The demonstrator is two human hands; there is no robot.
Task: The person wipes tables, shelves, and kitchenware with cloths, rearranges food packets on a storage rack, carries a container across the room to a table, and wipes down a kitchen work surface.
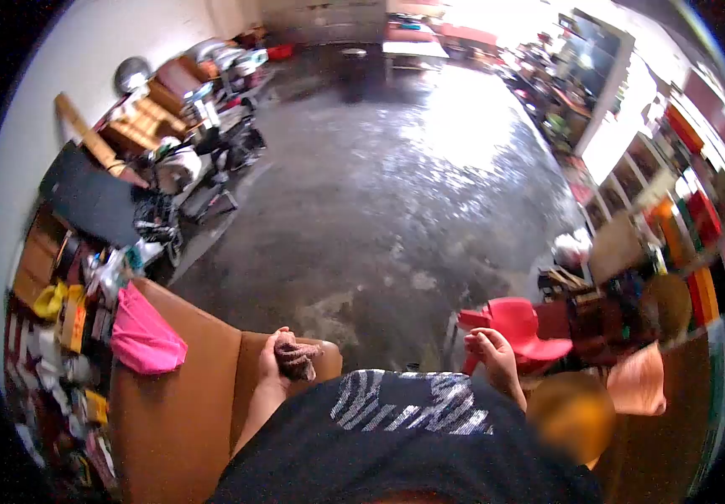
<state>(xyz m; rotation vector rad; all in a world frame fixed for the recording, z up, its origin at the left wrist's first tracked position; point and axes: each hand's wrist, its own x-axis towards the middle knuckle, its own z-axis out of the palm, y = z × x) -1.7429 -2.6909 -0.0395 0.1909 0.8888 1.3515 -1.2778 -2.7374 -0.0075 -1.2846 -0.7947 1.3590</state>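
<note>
A crumpled brown cloth [299, 359] is bunched in my left hand [272, 359], with the fingers closed around it. This hand hangs in front of the brown sofa [177, 420], close to its armrest. My right hand [495, 354] is held at the right of my body with its fingers curled in, and nothing shows between them. Just beyond it stands a red plastic chair [518, 323]; I cannot tell whether the hand touches it.
A pink cloth [148, 332] lies on the sofa. Piled household goods [186, 160] line the left wall, and crowded shelves [690, 227] stand at the right. Ahead stretches a dark, shiny floor [362, 193] with a white table [415, 50] at the far end. A blurred brown-orange shape [570, 416] is beside me.
</note>
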